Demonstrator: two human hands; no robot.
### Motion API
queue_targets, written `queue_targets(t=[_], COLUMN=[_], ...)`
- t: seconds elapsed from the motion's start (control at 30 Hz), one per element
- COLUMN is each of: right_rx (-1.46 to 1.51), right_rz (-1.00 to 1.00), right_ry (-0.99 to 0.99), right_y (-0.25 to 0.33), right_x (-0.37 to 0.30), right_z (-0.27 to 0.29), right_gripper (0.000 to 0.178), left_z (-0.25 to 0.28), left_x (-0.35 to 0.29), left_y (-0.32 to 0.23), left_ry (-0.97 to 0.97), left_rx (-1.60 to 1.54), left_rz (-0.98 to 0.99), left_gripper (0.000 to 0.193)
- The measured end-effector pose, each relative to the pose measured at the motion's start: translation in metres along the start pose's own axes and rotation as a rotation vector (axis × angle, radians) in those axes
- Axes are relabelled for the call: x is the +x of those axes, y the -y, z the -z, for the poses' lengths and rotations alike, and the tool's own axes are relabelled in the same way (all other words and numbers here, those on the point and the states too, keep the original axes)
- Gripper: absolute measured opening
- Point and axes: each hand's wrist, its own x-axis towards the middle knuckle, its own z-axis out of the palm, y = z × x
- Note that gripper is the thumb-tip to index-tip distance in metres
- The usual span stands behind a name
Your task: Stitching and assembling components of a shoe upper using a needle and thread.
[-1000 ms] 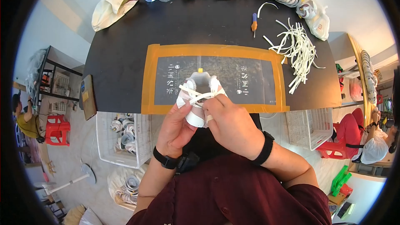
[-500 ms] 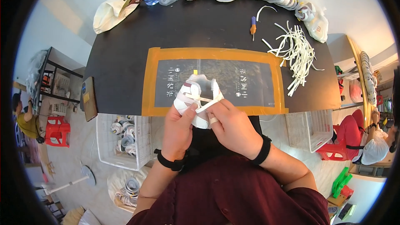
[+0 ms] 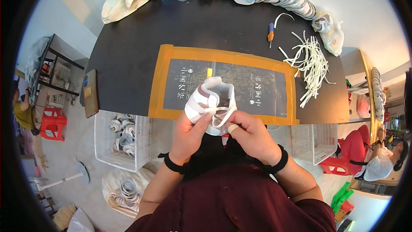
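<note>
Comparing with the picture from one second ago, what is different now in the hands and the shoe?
The shoe has turned, showing more of its left side. The right hand has moved rightward and toward the wearer; whether it grips the lace is unclear. The lace end sticking out leftward no longer shows there. Unchanged: the left hand holds the shoe; the lace pile and orange-and-blue tool lie on the table.

The white sneaker (image 3: pixel 195 108) has been rotated, exposing more of its left side (maroon patch included). The shoelace (image 3: pixel 228 117), whose free end crossed the sneaker's left side, now curves over its front.
</note>
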Motion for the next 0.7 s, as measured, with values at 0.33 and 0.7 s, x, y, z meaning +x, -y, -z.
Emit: queue_targets(t=[0.33,0.7], right_rx=[0.053,0.164], right_rz=[0.007,-0.255], right_ry=[0.05,0.058], right_y=[0.0,0.014], right_x=[0.002,-0.001], right_z=[0.002,0.0], right_gripper=[0.023,0.027], left_z=[0.002,0.004], left_x=[0.004,0.005], left_y=[0.004,0.004], left_ry=[0.032,0.025], left_rx=[-0.007,0.066], left_rz=[-0.052,-0.073], left_gripper=[0.036,0.034])
